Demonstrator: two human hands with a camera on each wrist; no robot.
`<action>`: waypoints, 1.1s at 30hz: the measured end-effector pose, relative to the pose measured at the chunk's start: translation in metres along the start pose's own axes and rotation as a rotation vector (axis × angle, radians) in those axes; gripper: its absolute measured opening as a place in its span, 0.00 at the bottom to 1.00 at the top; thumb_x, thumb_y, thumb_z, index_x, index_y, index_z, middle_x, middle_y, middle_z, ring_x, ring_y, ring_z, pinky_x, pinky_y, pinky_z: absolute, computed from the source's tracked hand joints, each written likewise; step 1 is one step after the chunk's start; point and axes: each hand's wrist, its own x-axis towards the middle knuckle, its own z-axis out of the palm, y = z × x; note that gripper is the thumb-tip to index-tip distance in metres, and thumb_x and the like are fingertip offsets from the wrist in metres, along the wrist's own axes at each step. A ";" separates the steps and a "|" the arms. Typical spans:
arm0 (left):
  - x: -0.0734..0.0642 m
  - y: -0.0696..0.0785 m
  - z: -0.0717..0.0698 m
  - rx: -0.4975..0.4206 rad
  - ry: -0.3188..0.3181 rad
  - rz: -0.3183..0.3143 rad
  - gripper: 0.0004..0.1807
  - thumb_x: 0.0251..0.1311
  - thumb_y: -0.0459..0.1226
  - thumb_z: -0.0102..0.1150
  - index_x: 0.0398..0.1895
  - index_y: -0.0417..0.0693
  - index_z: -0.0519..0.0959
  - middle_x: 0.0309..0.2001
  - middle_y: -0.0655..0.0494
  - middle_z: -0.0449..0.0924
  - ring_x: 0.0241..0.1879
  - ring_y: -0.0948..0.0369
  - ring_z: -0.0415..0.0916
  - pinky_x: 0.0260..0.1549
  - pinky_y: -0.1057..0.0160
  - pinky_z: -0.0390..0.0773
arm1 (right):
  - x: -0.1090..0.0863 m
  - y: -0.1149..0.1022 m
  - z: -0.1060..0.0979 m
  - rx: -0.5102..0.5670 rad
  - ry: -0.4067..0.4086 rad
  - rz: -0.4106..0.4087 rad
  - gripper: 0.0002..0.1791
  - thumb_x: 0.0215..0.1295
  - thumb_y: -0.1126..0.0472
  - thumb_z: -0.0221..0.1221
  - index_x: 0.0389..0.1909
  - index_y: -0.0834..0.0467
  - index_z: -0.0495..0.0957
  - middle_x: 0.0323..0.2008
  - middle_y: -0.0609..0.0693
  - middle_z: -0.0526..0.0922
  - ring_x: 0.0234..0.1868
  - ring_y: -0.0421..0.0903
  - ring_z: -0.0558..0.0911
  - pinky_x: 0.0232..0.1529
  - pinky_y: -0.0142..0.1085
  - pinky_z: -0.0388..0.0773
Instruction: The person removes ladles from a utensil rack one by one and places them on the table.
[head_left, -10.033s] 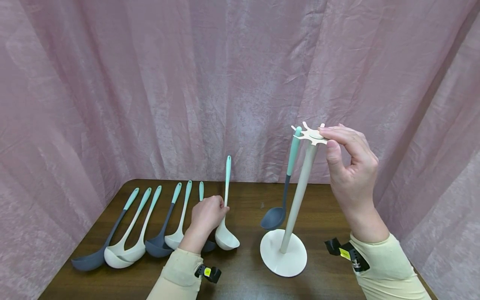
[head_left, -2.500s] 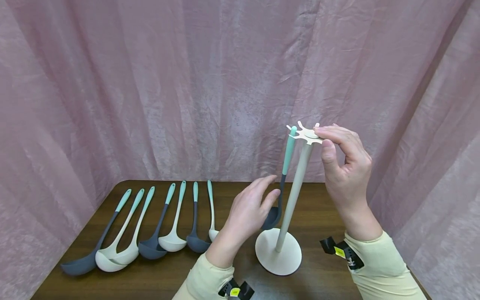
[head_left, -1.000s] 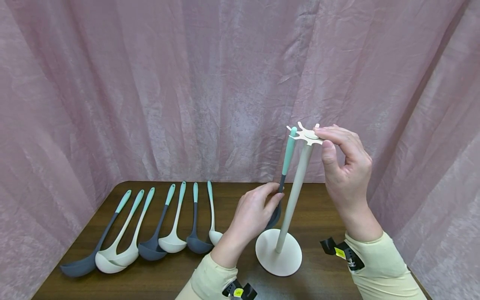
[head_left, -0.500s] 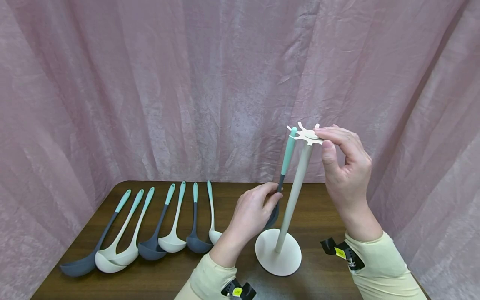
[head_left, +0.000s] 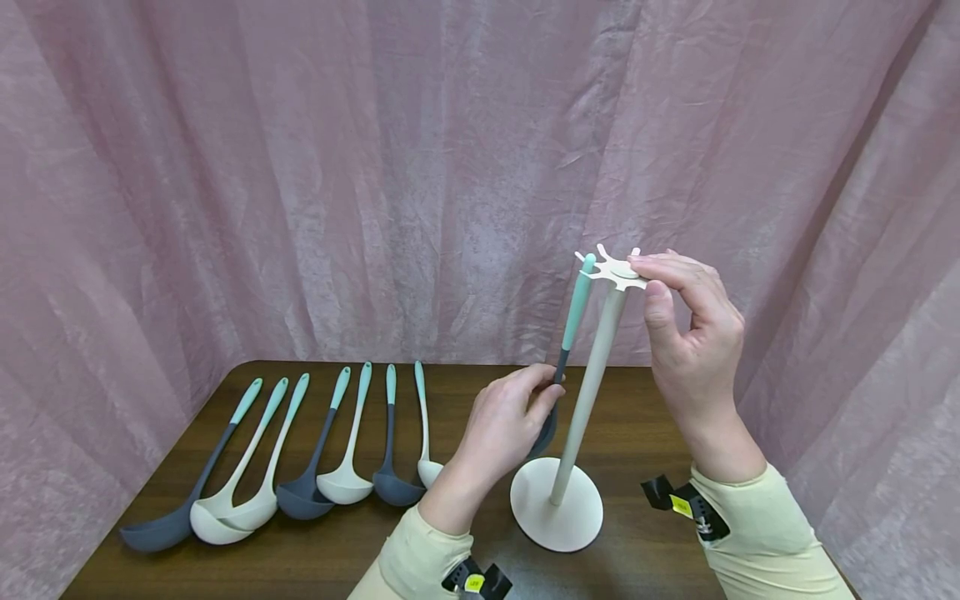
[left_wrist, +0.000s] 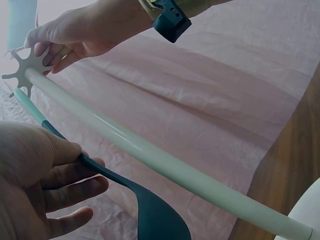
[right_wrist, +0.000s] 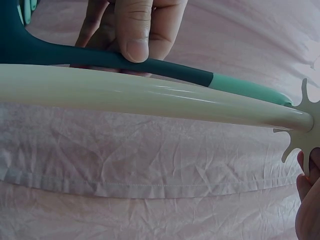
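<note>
A white utensil stand (head_left: 588,392) has a round base and a star-shaped hook top. From one of its hooks hangs a ladle (head_left: 577,312) with a mint handle and a dark blue-grey stem and bowl. My left hand (head_left: 504,421) pinches that stem between thumb and fingers, below the handle, as the left wrist view shows with the ladle's bowl (left_wrist: 160,217). The left hand hides part of the bowl in the head view. My right hand (head_left: 697,333) holds the edge of the hook top with thumb and fingertips. In the right wrist view the left thumb (right_wrist: 135,49) presses the stem.
Several more mint-handled ladles lie in a row on the left of the brown wooden table (head_left: 330,558). Among them are a dark ladle (head_left: 397,487) and a white ladle (head_left: 345,483). A pink curtain (head_left: 480,183) hangs behind and beside the table.
Ten seconds ago my left hand held a white ladle, which now lies at the row's right end. The left hand has moved right and taken the hanging ladle's stem. The right hand keeps its hold.
</note>
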 end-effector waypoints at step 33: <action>-0.002 -0.002 -0.011 -0.004 0.068 0.003 0.05 0.77 0.37 0.69 0.50 0.49 0.88 0.41 0.60 0.90 0.39 0.60 0.85 0.40 0.54 0.83 | -0.002 0.007 -0.003 -0.019 -0.013 -0.005 0.22 0.78 0.52 0.61 0.47 0.69 0.90 0.44 0.65 0.91 0.57 0.50 0.86 0.71 0.47 0.75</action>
